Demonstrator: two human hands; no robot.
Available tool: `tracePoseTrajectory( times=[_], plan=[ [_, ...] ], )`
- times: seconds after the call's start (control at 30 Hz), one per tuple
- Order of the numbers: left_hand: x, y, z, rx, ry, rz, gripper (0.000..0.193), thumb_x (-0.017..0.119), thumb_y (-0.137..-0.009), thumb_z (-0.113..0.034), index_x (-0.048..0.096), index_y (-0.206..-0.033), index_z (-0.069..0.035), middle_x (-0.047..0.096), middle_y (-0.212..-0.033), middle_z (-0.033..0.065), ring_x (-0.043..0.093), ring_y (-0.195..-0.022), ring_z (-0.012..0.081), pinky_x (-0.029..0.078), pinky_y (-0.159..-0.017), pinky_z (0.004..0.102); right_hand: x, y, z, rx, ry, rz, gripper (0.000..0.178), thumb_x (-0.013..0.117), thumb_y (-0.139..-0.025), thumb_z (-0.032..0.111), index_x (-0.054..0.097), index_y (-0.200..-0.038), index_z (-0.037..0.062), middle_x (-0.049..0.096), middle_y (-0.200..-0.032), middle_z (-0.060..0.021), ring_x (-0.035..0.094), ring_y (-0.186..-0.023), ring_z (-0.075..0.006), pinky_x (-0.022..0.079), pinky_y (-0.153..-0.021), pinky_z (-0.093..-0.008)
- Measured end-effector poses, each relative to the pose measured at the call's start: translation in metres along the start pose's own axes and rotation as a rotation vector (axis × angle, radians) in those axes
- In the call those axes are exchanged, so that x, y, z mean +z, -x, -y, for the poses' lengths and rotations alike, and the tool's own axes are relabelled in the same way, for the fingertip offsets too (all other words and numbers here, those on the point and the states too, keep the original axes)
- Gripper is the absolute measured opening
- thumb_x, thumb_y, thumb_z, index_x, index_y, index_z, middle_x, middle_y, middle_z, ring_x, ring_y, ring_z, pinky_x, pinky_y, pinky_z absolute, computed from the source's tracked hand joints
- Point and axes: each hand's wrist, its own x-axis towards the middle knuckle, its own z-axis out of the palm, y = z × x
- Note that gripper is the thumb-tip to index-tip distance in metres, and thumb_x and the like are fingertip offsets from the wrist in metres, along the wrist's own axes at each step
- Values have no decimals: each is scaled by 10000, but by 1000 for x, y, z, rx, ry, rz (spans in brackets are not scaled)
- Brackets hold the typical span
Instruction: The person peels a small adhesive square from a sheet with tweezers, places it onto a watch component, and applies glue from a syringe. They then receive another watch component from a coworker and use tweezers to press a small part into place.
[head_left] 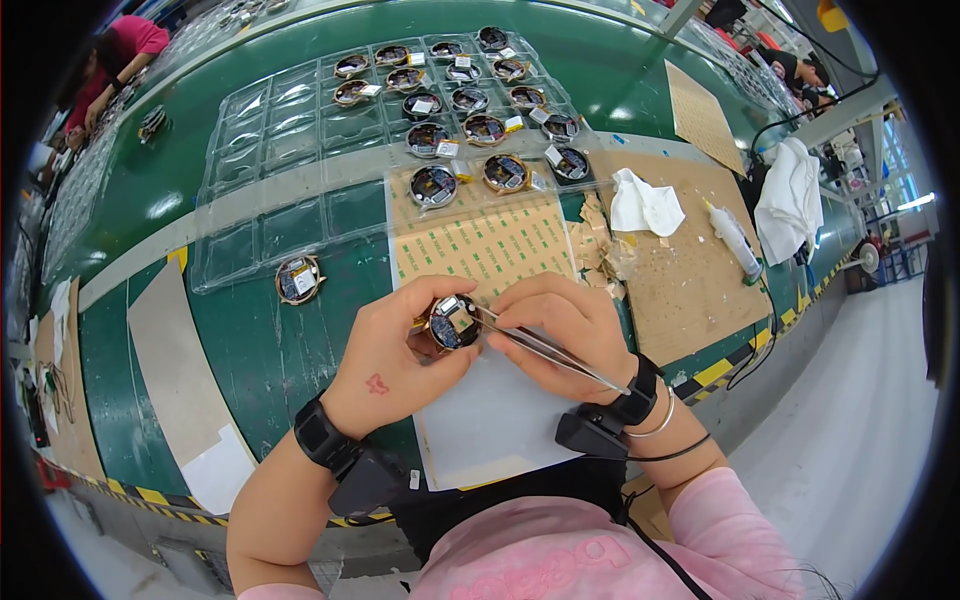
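My left hand [392,335] is closed around the rim of a small round electronic module [452,324], with its circuit board facing up and a tan patch on it. A pair of metal tweezers [565,358] lies in the grip of my right hand [572,325], its tips at the module's right edge. Whether the tips pinch anything is too small to tell. Beneath both hands is a sheet of adhesive pieces [480,240] on tan backing, with a white lower part [490,420]. Another round module [298,280] rests on the green table to the left.
A clear compartment tray [290,195] spans the far side, several modules in its right half. On the right, a brown board [690,290] bears a white cloth [645,203] and a glue-gun-like tool [735,240] with a cable. Paper scraps [595,240] lie beside the sheet. Other people work farther off.
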Motion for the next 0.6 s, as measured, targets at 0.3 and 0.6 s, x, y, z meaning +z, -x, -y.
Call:
tracePoseTrajectory(
  times=[0.3, 0.6],
  plan=[
    [-1, 1, 1, 30, 4, -24, 464, 722, -750, 3, 570, -1186, -49, 643, -1005, 57, 645, -870, 105, 568, -690, 247, 2, 4, 2, 96, -101, -22, 187, 754, -757, 13, 620, -881, 51, 670, -887, -120, 672, -778, -237, 523, -660, -294],
    [0, 2, -1, 38, -27, -29, 450, 731, -750, -2, 571, -1168, -46, 638, -984, 49, 643, -852, 101, 564, -687, 243, 3, 6, 5, 308, -279, -43, 131, 724, -803, 9, 627, -891, 23, 670, -894, -107, 651, -786, -178, 509, -681, -270]
  ],
)
